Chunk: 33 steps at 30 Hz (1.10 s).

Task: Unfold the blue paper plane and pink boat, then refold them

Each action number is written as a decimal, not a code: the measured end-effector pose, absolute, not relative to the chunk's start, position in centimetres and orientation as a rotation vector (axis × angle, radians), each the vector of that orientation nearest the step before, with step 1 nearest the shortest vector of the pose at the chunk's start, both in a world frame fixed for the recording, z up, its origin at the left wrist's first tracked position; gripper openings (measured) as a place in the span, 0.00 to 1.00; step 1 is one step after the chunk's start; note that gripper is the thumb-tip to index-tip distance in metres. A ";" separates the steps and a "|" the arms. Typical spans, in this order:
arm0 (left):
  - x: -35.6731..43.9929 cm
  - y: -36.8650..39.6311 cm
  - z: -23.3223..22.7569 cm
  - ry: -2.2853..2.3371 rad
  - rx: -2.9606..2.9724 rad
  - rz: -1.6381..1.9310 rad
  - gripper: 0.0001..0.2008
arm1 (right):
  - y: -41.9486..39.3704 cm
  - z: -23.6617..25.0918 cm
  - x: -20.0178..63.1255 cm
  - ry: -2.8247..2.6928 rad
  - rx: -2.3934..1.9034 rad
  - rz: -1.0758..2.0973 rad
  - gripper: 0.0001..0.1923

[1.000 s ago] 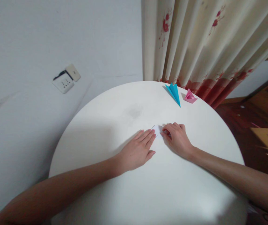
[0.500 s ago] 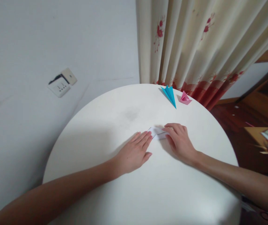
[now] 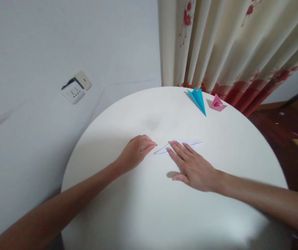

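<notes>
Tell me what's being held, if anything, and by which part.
No grip shows: the right hand rests fingers-down on the white folded paper; the left hand is by the paper's left tip, contact unclear.

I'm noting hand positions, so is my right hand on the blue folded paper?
No, your right hand rests on the white paper, the blue folded paper lying far back on the table.

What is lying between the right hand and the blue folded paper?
In the head view, part of the white folded paper, then white tabletop, lies between the right hand and the blue folded paper.
</notes>
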State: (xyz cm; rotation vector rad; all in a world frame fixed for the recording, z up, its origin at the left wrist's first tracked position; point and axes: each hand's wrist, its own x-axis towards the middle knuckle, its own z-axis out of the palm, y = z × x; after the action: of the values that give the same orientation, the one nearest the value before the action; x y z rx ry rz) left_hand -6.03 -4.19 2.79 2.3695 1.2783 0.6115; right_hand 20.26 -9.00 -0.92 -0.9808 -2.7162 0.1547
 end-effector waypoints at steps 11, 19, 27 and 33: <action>-4.6 -2.8 2.3 1.196 2.155 0.371 0.05 | -9.1 -0.7 20.1 -2.729 -0.984 0.119 0.42; -4.8 -3.0 1.9 1.197 2.208 0.386 0.05 | -9.0 -0.6 20.0 -2.723 -0.958 0.105 0.39; -4.5 -2.9 1.7 1.236 2.284 0.306 0.10 | -9.0 -0.2 19.9 -2.752 -0.967 0.067 0.41; -5.2 -2.8 1.7 1.202 2.283 0.338 0.09 | -9.2 -0.2 19.7 -2.754 -0.996 0.028 0.40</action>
State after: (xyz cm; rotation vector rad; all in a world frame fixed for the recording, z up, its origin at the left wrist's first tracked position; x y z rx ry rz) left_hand -5.25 -2.80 1.70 2.2827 1.2024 0.3379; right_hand 19.68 -9.19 -0.21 -0.9965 -2.7535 0.0282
